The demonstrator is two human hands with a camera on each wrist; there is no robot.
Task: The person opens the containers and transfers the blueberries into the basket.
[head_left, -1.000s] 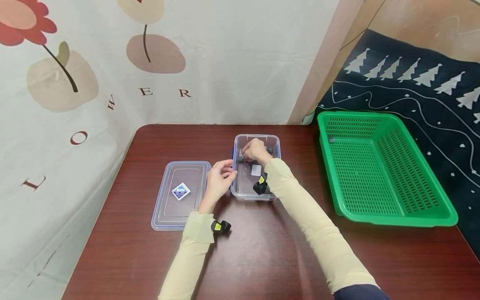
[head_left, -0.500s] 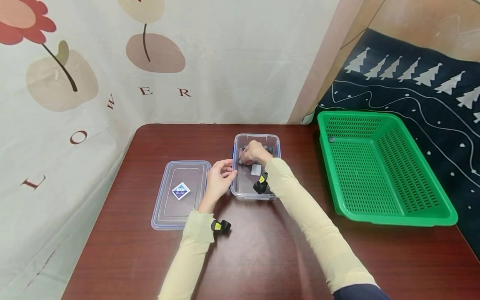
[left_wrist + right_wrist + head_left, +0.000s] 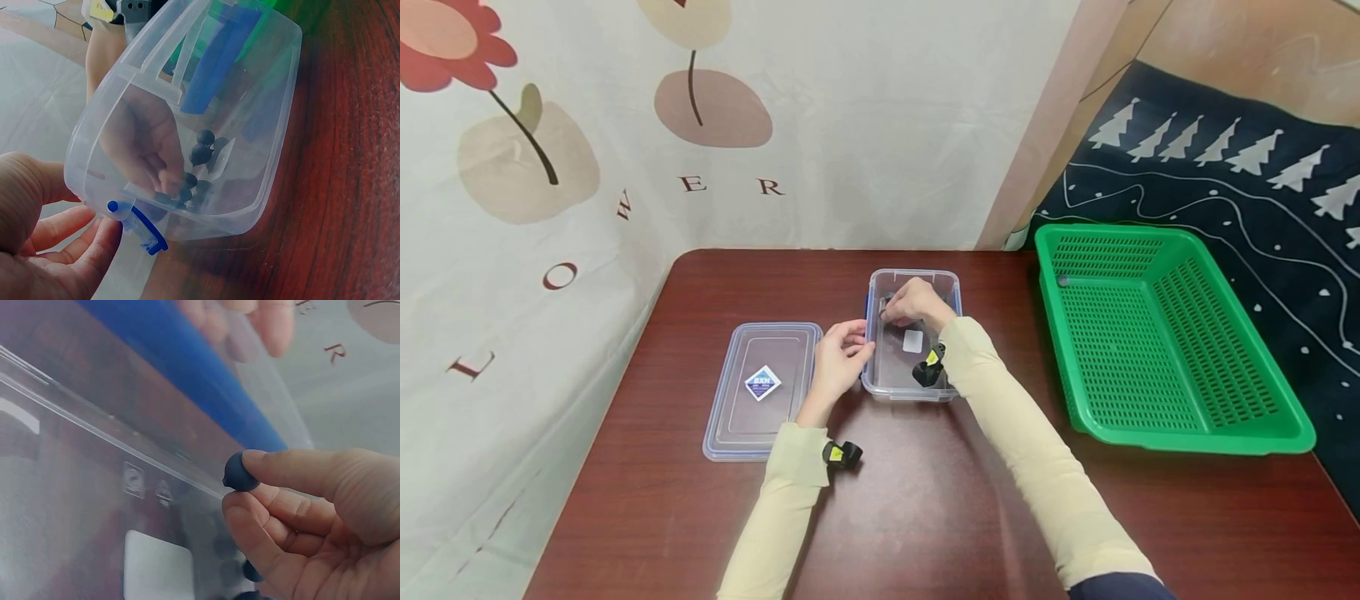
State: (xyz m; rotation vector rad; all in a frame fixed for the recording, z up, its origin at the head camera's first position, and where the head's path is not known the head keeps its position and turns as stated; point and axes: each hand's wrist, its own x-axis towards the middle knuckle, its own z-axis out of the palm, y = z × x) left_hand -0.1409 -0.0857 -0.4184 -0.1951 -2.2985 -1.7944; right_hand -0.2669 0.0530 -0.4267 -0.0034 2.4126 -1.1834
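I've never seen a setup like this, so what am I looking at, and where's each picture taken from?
There's no machine here, just a person's left hand and right hand. The wide view looks down from a camera on the head; the two close-ups come from wrist cameras, one per arm. On the reddish-brown table sit a clear plastic box, a lid to its left and a green basket to its right. Inside the box, the right hand pinches a small dark ball, with more balls nearby. The left hand's fingers are at the box's side, by a blue latch.
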